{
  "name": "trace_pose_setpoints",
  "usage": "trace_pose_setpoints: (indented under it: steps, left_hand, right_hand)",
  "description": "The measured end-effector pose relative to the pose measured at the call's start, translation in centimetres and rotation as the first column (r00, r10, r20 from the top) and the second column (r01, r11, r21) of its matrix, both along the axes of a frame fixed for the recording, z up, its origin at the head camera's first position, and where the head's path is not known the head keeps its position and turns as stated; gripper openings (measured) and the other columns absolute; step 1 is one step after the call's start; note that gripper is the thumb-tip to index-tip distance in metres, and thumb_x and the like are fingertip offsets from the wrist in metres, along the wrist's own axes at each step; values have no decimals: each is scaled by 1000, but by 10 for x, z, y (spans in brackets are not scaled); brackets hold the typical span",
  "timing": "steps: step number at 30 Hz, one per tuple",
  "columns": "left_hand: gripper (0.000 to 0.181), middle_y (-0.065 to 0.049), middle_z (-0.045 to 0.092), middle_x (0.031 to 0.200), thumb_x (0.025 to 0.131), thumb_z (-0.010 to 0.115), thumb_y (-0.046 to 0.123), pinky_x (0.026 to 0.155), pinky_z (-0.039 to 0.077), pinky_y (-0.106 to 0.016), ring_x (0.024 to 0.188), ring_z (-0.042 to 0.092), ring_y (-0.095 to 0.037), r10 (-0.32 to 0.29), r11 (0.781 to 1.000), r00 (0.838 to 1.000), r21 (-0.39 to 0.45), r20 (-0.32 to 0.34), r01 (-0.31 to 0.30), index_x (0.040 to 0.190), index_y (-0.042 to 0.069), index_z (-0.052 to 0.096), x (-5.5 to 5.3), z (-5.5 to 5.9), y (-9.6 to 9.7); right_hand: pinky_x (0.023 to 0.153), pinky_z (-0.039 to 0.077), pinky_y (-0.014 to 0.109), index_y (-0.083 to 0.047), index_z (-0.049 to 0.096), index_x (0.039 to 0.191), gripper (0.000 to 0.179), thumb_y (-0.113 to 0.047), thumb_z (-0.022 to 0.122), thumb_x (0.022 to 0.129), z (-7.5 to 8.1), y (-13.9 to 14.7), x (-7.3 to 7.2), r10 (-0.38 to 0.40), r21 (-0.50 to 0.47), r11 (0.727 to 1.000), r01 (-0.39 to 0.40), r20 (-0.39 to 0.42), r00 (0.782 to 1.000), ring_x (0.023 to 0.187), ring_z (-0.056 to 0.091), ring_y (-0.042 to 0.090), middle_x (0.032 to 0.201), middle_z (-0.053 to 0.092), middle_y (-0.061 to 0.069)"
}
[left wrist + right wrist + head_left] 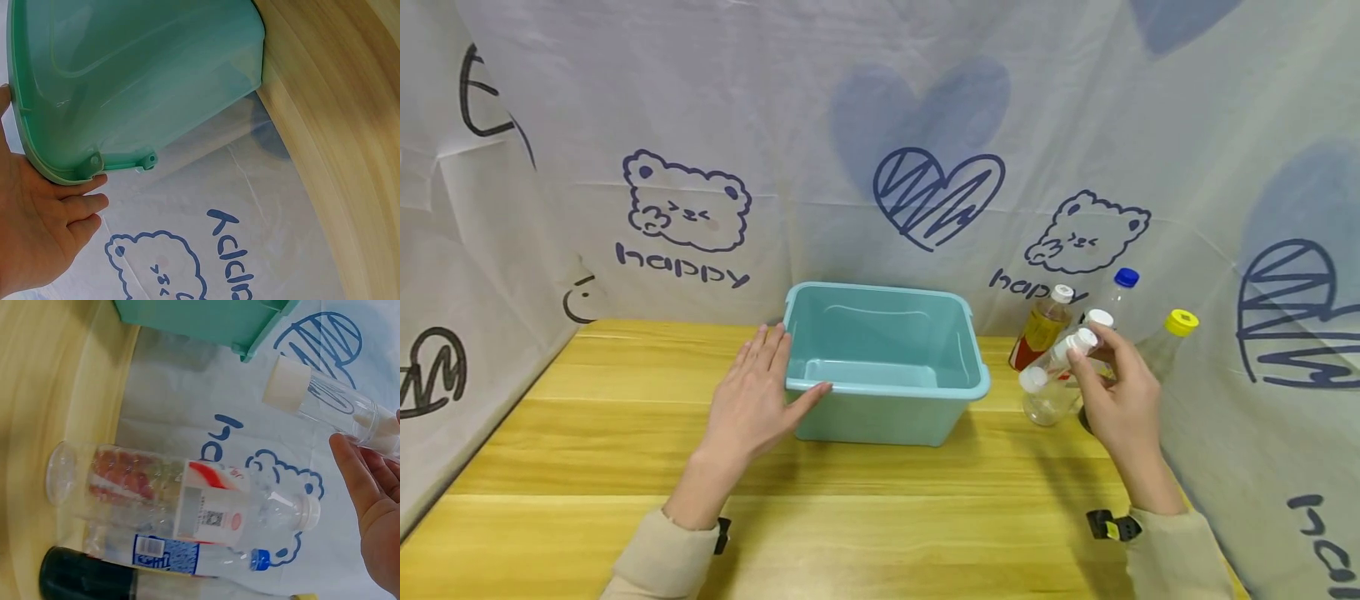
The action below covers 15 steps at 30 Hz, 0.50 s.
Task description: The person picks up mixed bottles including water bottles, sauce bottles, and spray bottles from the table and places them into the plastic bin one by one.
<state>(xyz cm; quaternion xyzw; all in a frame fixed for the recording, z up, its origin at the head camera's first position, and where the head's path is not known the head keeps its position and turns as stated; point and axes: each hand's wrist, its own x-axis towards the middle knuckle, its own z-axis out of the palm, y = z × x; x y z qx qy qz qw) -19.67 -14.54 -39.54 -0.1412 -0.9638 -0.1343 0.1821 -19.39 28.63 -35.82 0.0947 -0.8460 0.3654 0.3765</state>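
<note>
My left hand (752, 400) rests at the left end of a teal plastic bin (887, 390), its fingers straight along the side and the thumb over the front rim. In the left wrist view, the fingertips (94, 203) lie under the rim's corner. Off to the right, my right hand (1122, 400) pinches a small clear bottle (340, 403) near its white cap. That bottle is tilted above the table, its white lower end towards the bin. Close behind it stands a larger clear bottle (219, 503) with a white cap and a red-and-white label.
Other bottles stand together at the right: one with a yellow-and-red label (1041, 332), one with a blue cap (1125, 277) and one with a yellow cap (1182, 323). The bin stands on a wooden table (865, 533). A printed white cloth (820, 200) hangs behind and beside the table.
</note>
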Motion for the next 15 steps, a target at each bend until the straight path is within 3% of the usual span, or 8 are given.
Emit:
trace_pose_setpoints:
  steps: [7,15]
  left_hand:
    - [97,-26,28,166,99,53,67,129,21,-51,155,25,-43,4,1000,1000,1,-2,-4,157,-9,33,0,-1,-1]
    - [98,-25,29,166,99,54,67,129,21,-51,155,24,-42,1,1000,1000,-1,-2,-1,157,-9,34,1,0,0]
  right_hand:
    - [75,48,-1,-1,61,140,45,-6,73,98,16,-11,-8,49,11,999,-49,1,999,100,56,-12,116,68,19]
    - [75,50,0,4,60,139,46,1,74,95,29,-23,-26,159,77,985,-153,-74,985,100,58,-7,116,68,22]
